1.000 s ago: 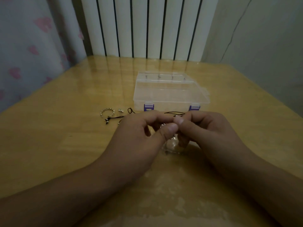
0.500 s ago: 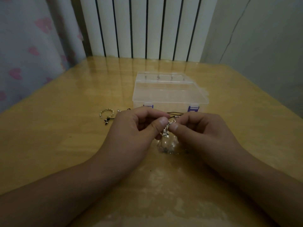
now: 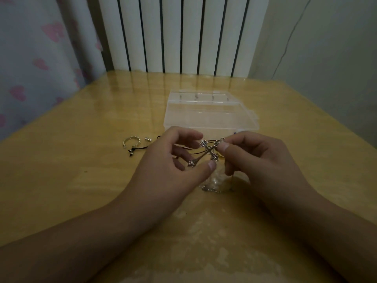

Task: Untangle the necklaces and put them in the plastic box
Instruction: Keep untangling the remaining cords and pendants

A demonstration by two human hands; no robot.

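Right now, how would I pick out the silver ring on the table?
Start at the clear plastic box in the middle of the wooden table, then look to its near-left corner, left of the left hand. The silver ring lies flat there: an open twisted band, larger than the small silver bead beside it.

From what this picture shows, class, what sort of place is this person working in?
Probably a room in a home, perhaps a bedroom. A white ribbed radiator stands behind a glossy wooden table, and a curtain with pink hearts hangs at the left.
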